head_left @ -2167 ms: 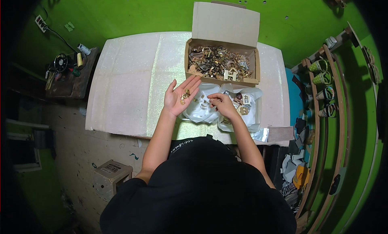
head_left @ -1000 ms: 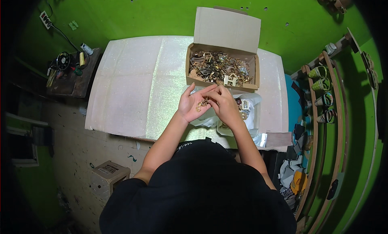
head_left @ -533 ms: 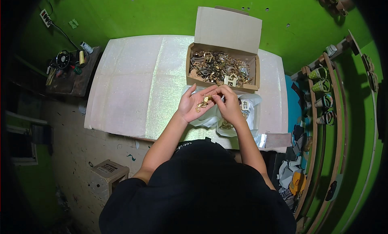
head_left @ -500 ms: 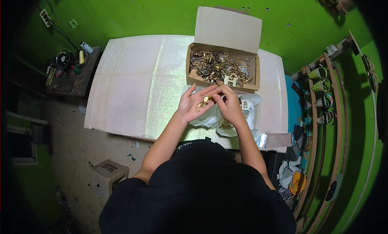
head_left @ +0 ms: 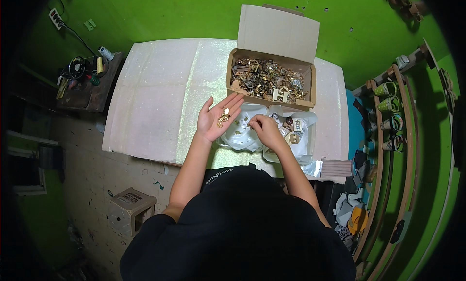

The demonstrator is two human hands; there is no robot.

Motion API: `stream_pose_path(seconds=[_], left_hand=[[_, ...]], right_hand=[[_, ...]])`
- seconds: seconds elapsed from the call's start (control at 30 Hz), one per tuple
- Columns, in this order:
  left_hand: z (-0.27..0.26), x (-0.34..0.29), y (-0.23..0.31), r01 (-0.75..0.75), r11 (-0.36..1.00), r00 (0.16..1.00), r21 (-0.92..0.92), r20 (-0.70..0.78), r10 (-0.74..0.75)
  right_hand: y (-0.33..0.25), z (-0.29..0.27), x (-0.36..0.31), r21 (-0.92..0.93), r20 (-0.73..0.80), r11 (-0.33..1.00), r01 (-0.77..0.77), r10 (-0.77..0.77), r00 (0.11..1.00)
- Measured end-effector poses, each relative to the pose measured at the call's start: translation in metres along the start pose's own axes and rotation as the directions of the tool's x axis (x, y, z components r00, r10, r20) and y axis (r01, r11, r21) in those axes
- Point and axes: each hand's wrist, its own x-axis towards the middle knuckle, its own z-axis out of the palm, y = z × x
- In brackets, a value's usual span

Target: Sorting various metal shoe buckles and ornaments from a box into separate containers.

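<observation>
My left hand (head_left: 208, 127) is palm up with its fingers stretched out. Several small gold metal ornaments (head_left: 224, 115) lie on the palm. To its right, my right hand (head_left: 268, 133) has thumb and fingers pinched together over a container lined with white plastic (head_left: 241, 144), where a few small gold pieces lie. What the pinch holds, if anything, is too small to make out. Partly behind the right hand is a second plastic-lined container (head_left: 305, 154) with larger metal buckles (head_left: 293, 137). Behind both stands an open cardboard box (head_left: 312, 84) full of mixed metal fittings (head_left: 264, 77).
All this stands on a shiny whitish covered table (head_left: 150, 96). A striped flat piece (head_left: 336, 168) lies at its front right corner. Sandals (head_left: 389, 105) hang on a wooden rack at right. A stool (head_left: 131, 208) and a small side table with thread spools (head_left: 100, 65) are at left.
My left hand has moved left, away from the right hand, with the gold ornaments still on its palm. My right hand has lowered over the left plastic-lined container.
</observation>
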Motion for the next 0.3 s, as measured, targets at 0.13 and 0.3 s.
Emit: stream_pose_path(seconds=[0.13, 0.3], left_hand=[[-0.0016, -0.004, -0.0012, -0.002, 1.0, 1.0, -0.001, -0.022, 0.002], [-0.0048, -0.0055, -0.0018, -0.004, 1.0, 1.0, 0.026, -0.03, 0.005]], right_hand=[[0.0014, 0.0016, -0.0007, -0.06, 0.138, 0.998, 0.007, 0.001, 0.99], [0.0099, 0.0021, -0.0017, -0.033, 0.008, 0.999, 0.014, -0.014, 1.0]])
